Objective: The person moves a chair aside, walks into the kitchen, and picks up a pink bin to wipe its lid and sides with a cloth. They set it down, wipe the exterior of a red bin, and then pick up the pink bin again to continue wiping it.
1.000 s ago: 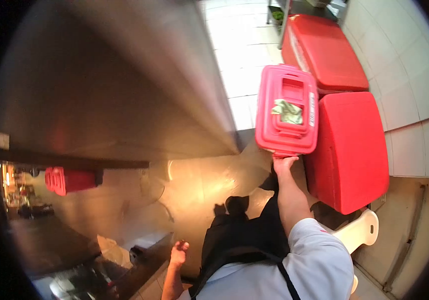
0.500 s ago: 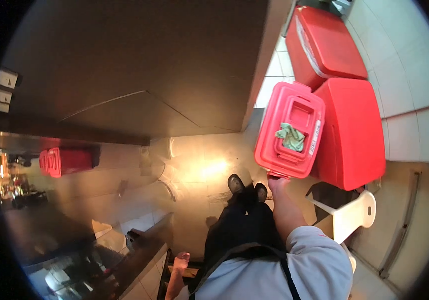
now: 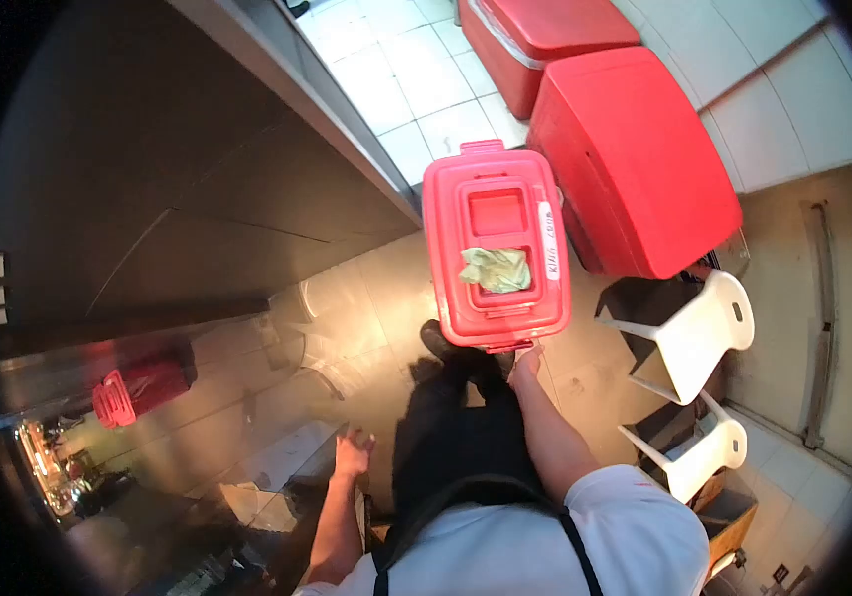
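A red box (image 3: 497,234) is up over the floor (image 3: 575,387), in front of dark legs (image 3: 446,427). A crumpled green thing (image 3: 497,271) sits on top. The right hand (image 3: 524,366) has its fingers on the box's near end, holding it. The left hand (image 3: 354,454) has loose, spread fingers. Two white stools (image 3: 701,338) stand to the right.

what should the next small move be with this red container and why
Probably bring the left hand up under the red container to steady it: only the right hand holds it, at its near end, the left looks empty, and a crumpled green scrap lying on top could slide off if it tips.
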The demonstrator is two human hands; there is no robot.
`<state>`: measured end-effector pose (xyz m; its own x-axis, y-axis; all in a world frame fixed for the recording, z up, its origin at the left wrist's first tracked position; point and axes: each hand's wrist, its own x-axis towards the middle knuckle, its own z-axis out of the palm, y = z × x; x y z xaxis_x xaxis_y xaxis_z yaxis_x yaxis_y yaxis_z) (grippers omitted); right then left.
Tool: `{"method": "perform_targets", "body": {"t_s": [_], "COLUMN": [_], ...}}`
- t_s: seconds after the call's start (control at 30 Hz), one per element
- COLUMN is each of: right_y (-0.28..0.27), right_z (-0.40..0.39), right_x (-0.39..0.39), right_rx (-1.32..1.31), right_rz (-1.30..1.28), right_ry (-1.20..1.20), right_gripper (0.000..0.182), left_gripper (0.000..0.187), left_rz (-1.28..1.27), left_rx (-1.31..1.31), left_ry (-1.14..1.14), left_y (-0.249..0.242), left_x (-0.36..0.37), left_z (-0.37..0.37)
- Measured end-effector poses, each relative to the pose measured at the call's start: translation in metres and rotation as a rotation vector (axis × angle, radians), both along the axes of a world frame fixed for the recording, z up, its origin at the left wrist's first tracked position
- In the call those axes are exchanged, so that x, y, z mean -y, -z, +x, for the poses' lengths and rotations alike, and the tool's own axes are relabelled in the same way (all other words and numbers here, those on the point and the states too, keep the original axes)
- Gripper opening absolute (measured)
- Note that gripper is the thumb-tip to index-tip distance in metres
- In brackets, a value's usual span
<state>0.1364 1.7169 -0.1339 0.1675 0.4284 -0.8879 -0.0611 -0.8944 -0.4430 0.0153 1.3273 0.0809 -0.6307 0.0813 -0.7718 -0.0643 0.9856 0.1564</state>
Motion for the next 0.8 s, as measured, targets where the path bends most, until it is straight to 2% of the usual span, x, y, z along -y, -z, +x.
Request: {"method": "perform_targets", "body": {"t_s": [0.03, 0.1, 0.13, 0.17, 0.23, 0.3, 0.37, 0.43, 0.5, 0.53, 0.63, 0.7, 0.77, 0.8], "right_y": [-0.018, -0.087, -0.136, -0.162, -0.147, -0.103, -0.088, -0.087, -0.115, -0.105, -0.100, -0.143, -0.195, -0.196], "right_z": [-0.002, -0.023, -0.048, -0.079, -0.122, -0.165, -0.200, -0.205, -0.209, -0.205, -0.180, -0.145, -0.101, -0.088], "right_x": [-0.012, -0.039, -0.048, -0.057, -0.073, -0.066, -0.038, -0.026, -0.031, -0.032, -0.074, -0.093, -0.113, -0.115], "right_rx": [0.186, 0.578, 0.418, 0.257, 0.119, 0.392, 0.919, 1.007, 0.631, 0.665, -0.113, 0.199, 0.346, 0.335], "right_rz": [0.315, 0.922, 0.946, 0.967, 0.857, 1.070, 1.205, 1.123, 0.863, 1.022, 0.674, 0.922, 0.750, 0.708], "right_ry": [-0.238, -0.719, -0.784, -0.843, -1.178, -1.285, -1.194, -1.257, -1.415, -1.372, -1.022, -0.891, -0.720, -0.712], "right_gripper": [0.053, 0.052, 0.049, 0.046, 0.045, 0.045, 0.045, 0.047, 0.051, 0.039, 0.031, 0.030, 0.030, 0.030], "left_gripper": [0.053, 0.052, 0.052, 0.053, 0.055, 0.060, 0.066, 0.072, 0.077, 0.081, 0.089, 0.094, 0.093, 0.092], "left_rz": [0.095, 0.147, 0.206, 0.265, 0.420, 0.504, 0.596, 0.709, 0.731, 0.705, 0.578, 0.395, 0.281, 0.257], "left_rx": [-0.064, -0.097, -0.122, -0.145, -0.165, -0.247, -0.303, -0.226, -0.153, -0.146, -0.098, -0.003, 0.015, -0.018], "left_ry": [0.057, -0.021, -0.035, -0.048, 0.031, 0.129, 0.102, 0.006, -0.070, -0.088, -0.114, -0.111, -0.138, -0.177], "left_y": [0.023, 0.027, 0.033, 0.047, 0.072, 0.078, 0.092, 0.094, 0.105, 0.113, 0.124, 0.105, 0.098, 0.107], "left_x": [-0.006, -0.063, -0.087, -0.113, -0.171, -0.235, -0.292, -0.338, -0.374, -0.389, -0.418, -0.435, -0.453, -0.461], "left_z": [-0.010, -0.047, -0.060, -0.075, -0.103, -0.124, -0.149, -0.173, -0.194, -0.199, -0.201, -0.200, -0.194, -0.193]}}
